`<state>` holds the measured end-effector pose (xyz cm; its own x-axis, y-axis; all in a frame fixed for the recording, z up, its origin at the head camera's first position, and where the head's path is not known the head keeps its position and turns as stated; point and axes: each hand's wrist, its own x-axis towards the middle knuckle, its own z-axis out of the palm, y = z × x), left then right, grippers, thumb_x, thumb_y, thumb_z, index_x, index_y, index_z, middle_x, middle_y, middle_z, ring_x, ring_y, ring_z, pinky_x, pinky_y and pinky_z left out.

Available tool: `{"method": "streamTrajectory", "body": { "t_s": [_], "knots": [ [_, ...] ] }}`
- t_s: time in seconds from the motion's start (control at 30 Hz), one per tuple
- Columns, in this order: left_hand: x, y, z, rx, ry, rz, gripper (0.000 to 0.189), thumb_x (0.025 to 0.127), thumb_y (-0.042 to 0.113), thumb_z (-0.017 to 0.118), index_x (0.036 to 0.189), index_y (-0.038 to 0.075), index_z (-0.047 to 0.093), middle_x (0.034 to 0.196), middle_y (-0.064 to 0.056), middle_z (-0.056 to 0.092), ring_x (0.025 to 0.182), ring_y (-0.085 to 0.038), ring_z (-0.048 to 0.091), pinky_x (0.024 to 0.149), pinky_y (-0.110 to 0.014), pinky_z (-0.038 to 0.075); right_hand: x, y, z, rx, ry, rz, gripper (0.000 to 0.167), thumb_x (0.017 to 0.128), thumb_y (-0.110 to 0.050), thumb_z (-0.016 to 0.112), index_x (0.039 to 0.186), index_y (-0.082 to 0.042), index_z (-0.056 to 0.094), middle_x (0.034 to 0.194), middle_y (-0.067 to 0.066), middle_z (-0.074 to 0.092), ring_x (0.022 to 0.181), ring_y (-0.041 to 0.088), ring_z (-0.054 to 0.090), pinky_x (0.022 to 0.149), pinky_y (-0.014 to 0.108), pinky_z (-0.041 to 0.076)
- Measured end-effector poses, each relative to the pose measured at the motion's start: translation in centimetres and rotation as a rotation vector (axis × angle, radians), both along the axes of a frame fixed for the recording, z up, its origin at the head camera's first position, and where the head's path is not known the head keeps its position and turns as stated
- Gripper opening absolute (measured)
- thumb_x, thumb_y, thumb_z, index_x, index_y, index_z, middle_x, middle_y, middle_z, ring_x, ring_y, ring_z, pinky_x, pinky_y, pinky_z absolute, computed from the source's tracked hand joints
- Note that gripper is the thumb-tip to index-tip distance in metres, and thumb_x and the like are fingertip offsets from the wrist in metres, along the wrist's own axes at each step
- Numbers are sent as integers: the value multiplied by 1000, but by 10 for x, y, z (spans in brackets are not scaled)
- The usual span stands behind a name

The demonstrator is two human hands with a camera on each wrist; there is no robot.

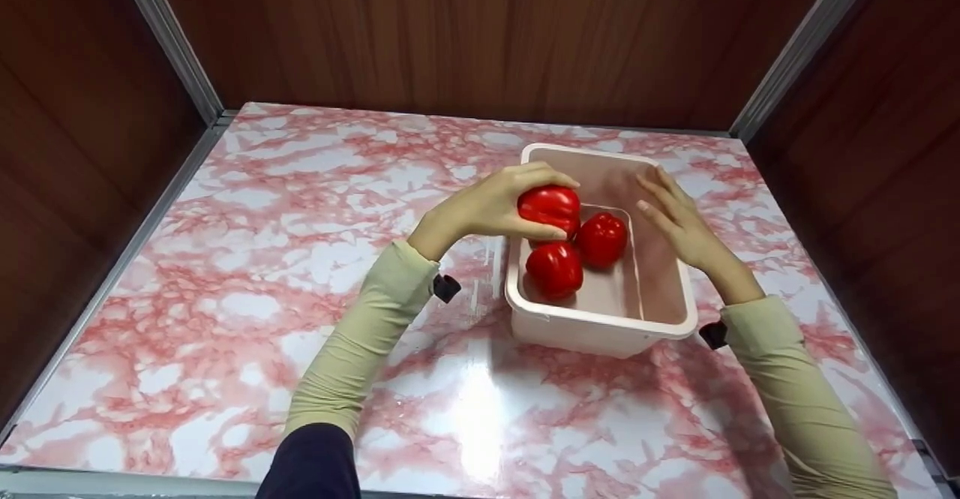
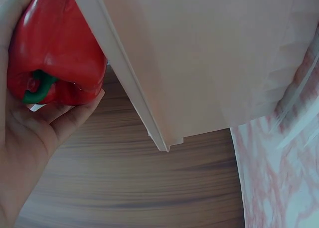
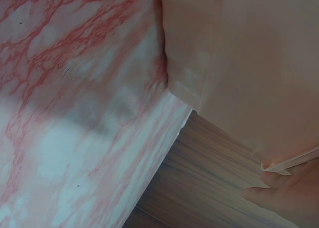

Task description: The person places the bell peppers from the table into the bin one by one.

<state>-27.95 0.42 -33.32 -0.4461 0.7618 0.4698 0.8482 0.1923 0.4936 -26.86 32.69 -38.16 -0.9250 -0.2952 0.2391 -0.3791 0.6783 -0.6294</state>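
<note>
In the head view my left hand (image 1: 499, 202) grips a glossy red bell pepper (image 1: 551, 206), thumb on its near side and fingers over the far side. The left wrist view shows the green stem (image 2: 42, 87) of that held pepper, beside the wall of a pale pink plastic bin (image 2: 199, 53). Two more red peppers lie in the bin, one at the front left (image 1: 555, 272) and one nearer the middle (image 1: 602, 240). Over the bin's right rim extends my right hand (image 1: 681, 223), its fingers fairly straight and holding nothing.
The bin (image 1: 600, 320) stands right of centre on a table (image 1: 247, 304) with a red-and-white marbled top. Brown wood-grain panels (image 1: 450, 34) enclose the back and both sides, with grey metal posts (image 1: 176, 41) at the corners.
</note>
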Motion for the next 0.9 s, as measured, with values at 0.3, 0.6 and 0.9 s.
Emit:
{"method": "streamTrajectory", "body": {
  "t_s": [0.3, 0.6, 0.9],
  "knots": [
    [-3, 2, -1, 5, -2, -2, 56, 76, 47, 71, 122, 18, 57, 115, 4, 58, 98, -3, 52, 78, -18, 48, 0, -1, 1, -4, -1, 0, 52, 97, -34, 45, 143, -11, 36, 156, 11, 6, 141, 36, 0, 106, 63, -1],
    [-7, 4, -3, 12, -25, 7, 56, 75, 47, 72, 122, 21, 57, 115, 6, 57, 97, -3, 52, 78, -19, 48, 0, -1, 1, -5, -6, -6, 53, 97, -35, 45, 143, -11, 36, 156, 11, 6, 141, 38, 0, 107, 63, -1],
    [-8, 6, -3, 18, -31, 15, 56, 75, 47, 72, 122, 21, 57, 115, 5, 57, 97, -3, 52, 78, -19, 48, 0, 0, 0, -19, -1, -3, 52, 97, -34, 45, 143, -11, 36, 155, 12, 7, 141, 37, 0, 108, 62, -1]
  ]
}}
